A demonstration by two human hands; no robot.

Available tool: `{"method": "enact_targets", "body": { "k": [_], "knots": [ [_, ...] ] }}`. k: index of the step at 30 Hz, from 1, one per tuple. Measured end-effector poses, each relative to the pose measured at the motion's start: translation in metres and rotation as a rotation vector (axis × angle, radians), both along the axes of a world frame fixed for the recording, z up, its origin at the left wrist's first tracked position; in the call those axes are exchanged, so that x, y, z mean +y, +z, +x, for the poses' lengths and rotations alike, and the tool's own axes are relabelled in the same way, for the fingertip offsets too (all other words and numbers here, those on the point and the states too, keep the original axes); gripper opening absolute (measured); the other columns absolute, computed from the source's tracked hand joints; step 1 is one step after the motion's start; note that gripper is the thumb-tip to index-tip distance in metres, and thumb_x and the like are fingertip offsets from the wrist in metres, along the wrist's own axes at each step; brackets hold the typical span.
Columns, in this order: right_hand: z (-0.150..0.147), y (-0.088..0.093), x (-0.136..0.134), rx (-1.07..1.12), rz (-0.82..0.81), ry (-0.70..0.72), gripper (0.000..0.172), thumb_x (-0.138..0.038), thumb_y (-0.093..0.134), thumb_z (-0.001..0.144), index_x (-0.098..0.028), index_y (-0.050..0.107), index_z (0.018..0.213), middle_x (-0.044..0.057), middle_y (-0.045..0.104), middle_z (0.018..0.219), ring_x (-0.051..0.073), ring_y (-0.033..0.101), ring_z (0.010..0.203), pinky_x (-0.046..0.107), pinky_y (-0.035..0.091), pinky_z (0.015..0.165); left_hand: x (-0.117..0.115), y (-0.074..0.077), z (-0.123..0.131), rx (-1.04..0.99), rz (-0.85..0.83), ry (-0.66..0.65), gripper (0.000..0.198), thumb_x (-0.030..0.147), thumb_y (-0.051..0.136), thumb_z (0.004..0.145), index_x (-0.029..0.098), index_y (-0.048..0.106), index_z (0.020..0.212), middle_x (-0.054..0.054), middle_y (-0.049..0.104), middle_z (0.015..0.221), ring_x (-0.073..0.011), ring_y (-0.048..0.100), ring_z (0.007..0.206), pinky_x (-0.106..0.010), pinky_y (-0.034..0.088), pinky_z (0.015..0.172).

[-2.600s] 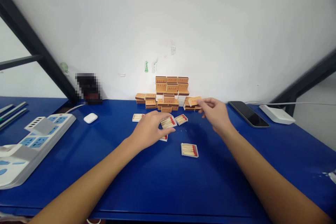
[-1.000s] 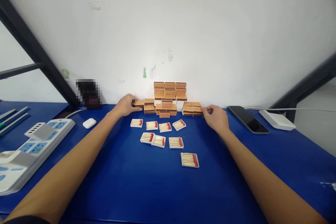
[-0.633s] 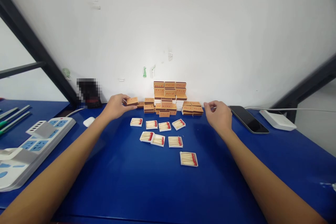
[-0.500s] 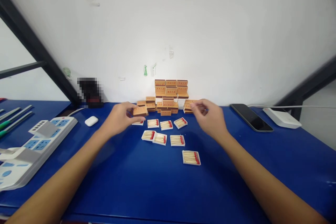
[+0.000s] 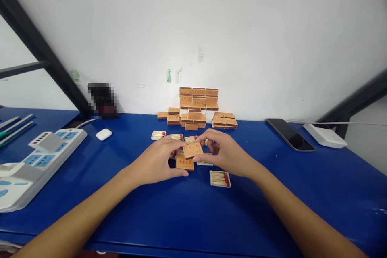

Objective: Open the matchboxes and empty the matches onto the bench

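Note:
Both hands meet above the middle of the blue table. My left hand grips an orange matchbox sleeve low between thumb and fingers. My right hand pinches a second orange sleeve held just above it. Several open white trays of red-tipped matches lie under and around the hands; one tray sits alone in front, another at the back left. A pile of orange matchboxes stands against the wall.
A white and blue power strip lies at the left with a white earbud case beside it. A black phone and a white box with a cable rest at the right. A dark blurred object stands by the wall.
My left hand took a sleeve from the left of the pile and drew it toward me. My right hand left the right stack, and both hands now hold sleeves together over the trays.

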State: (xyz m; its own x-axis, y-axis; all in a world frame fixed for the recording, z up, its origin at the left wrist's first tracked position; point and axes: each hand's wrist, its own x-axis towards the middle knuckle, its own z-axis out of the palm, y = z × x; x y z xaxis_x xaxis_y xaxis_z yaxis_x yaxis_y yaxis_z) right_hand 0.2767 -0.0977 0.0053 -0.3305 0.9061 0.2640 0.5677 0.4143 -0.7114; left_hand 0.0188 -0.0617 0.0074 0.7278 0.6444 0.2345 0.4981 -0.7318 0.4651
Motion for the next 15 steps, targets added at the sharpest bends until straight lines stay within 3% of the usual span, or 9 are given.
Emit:
{"method": "enact_targets", "body": {
  "k": [3, 5, 7, 11, 13, 15],
  "knots": [
    [0.001, 0.002, 0.000, 0.052, -0.037, -0.008, 0.036, -0.048, 0.087, 0.082, -0.024, 0.073, 0.105, 0.000, 0.059, 0.093, 0.013, 0.047, 0.069, 0.029, 0.044, 0.064, -0.001, 0.001, -0.006, 0.027, -0.019, -0.016, 0.077, 0.054, 0.091, 0.075, 0.024, 0.064, 0.140, -0.008, 0.073, 0.110, -0.0281, 0.066, 0.098, -0.042, 0.054, 0.084],
    [-0.001, 0.000, -0.001, 0.075, -0.049, -0.004, 0.037, -0.050, 0.087, 0.082, -0.024, 0.073, 0.105, -0.001, 0.060, 0.092, 0.012, 0.047, 0.068, 0.029, 0.044, 0.063, -0.002, 0.001, -0.006, -0.016, 0.015, -0.006, 0.078, 0.056, 0.088, 0.079, 0.025, 0.061, 0.145, -0.010, 0.073, 0.121, -0.0299, 0.066, 0.108, -0.045, 0.054, 0.092],
    [-0.006, -0.002, -0.002, 0.086, -0.054, 0.007, 0.039, -0.051, 0.087, 0.082, -0.025, 0.073, 0.108, -0.001, 0.059, 0.090, 0.012, 0.048, 0.068, 0.029, 0.044, 0.063, -0.002, 0.001, -0.004, -0.084, 0.073, -0.006, 0.065, 0.052, 0.081, 0.088, 0.026, 0.062, 0.144, -0.010, 0.072, 0.127, -0.0288, 0.066, 0.112, -0.045, 0.053, 0.097],
    [-0.013, -0.006, -0.002, 0.151, -0.078, -0.014, 0.044, -0.051, 0.082, 0.086, -0.027, 0.070, 0.121, 0.001, 0.063, 0.097, 0.013, 0.055, 0.071, 0.030, 0.047, 0.064, 0.001, 0.000, -0.003, -0.159, 0.169, -0.009, 0.037, 0.044, 0.074, 0.096, 0.023, 0.070, 0.126, -0.007, 0.076, 0.116, -0.0248, 0.068, 0.102, -0.042, 0.055, 0.090],
    [-0.015, -0.005, -0.001, 0.248, -0.074, -0.097, 0.049, -0.052, 0.080, 0.087, -0.026, 0.066, 0.125, 0.004, 0.066, 0.105, 0.015, 0.059, 0.075, 0.030, 0.049, 0.064, 0.004, 0.000, -0.004, -0.189, 0.212, 0.036, 0.033, 0.042, 0.074, 0.096, 0.022, 0.071, 0.121, -0.008, 0.076, 0.113, -0.0246, 0.068, 0.100, -0.042, 0.055, 0.090],
    [-0.018, -0.003, -0.001, 0.373, -0.011, -0.269, 0.047, -0.055, 0.077, 0.088, -0.024, 0.065, 0.121, 0.006, 0.068, 0.108, 0.018, 0.063, 0.083, 0.031, 0.051, 0.065, 0.007, 0.001, -0.006, -0.232, 0.248, 0.093, 0.031, 0.040, 0.075, 0.095, 0.022, 0.071, 0.120, -0.008, 0.076, 0.112, -0.0250, 0.068, 0.102, -0.042, 0.056, 0.090]
  ]
}}
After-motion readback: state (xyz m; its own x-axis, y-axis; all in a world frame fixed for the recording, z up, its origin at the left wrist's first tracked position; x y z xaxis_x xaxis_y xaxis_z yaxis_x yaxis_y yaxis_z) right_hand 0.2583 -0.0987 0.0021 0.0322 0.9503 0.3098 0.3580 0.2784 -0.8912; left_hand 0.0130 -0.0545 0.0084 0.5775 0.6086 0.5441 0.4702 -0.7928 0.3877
